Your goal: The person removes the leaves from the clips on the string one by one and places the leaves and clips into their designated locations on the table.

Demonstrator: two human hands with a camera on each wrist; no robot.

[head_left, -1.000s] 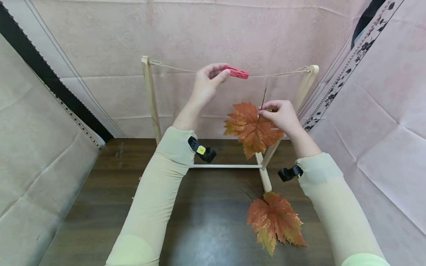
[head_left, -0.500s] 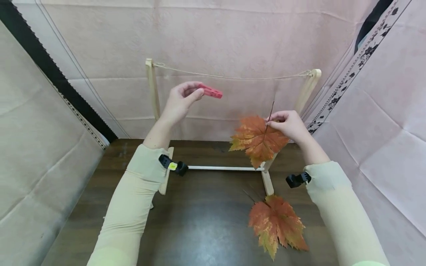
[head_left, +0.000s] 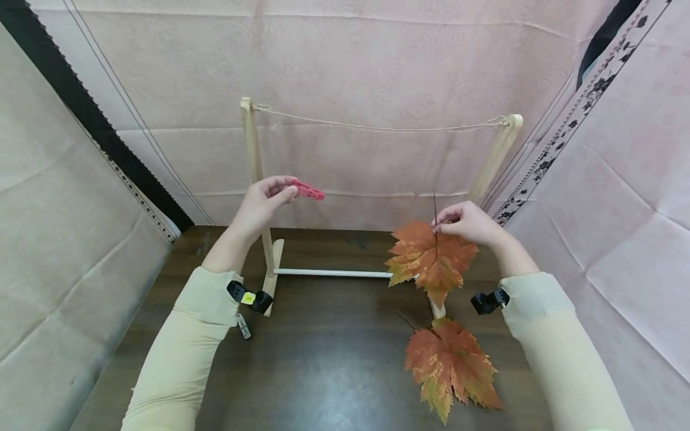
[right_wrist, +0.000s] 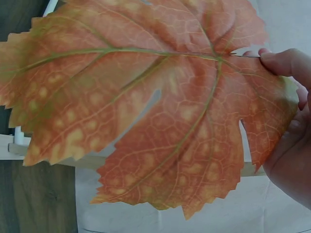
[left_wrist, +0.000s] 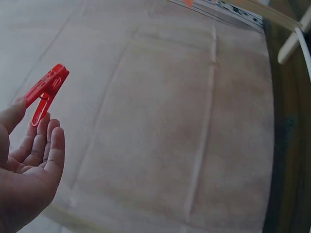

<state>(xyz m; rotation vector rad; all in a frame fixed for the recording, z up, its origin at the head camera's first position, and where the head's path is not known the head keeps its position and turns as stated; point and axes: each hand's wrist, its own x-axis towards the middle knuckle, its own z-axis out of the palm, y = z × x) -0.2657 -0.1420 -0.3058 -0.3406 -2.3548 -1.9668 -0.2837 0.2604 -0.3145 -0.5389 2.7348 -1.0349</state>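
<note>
My left hand [head_left: 261, 206] pinches a red clothespin [head_left: 308, 191] left of centre in the head view, below the string. In the left wrist view the clothespin [left_wrist: 48, 90] sits between thumb and fingertips, gripped at its handle ends. My right hand [head_left: 468, 225] pinches the thin dark stem of an orange autumn leaf [head_left: 431, 260], which hangs blade down in front of the rack's right side. The right wrist view shows this leaf [right_wrist: 160, 107] large, covering much of the frame. A second orange leaf [head_left: 450, 365] lies on the table just below it.
A wooden rack stands behind, with a left post [head_left: 251, 140], a right post [head_left: 496, 158], a string [head_left: 372, 128] between their tops and a white rod [head_left: 334, 273] low down. A small pale clip-like piece [head_left: 244, 327] lies near my left sleeve. Pale cloth [head_left: 377, 66] walls surround the dark table [head_left: 323, 383].
My left hand has moved down and left with the clothespin, away from the string. My right hand has lowered the leaf.
</note>
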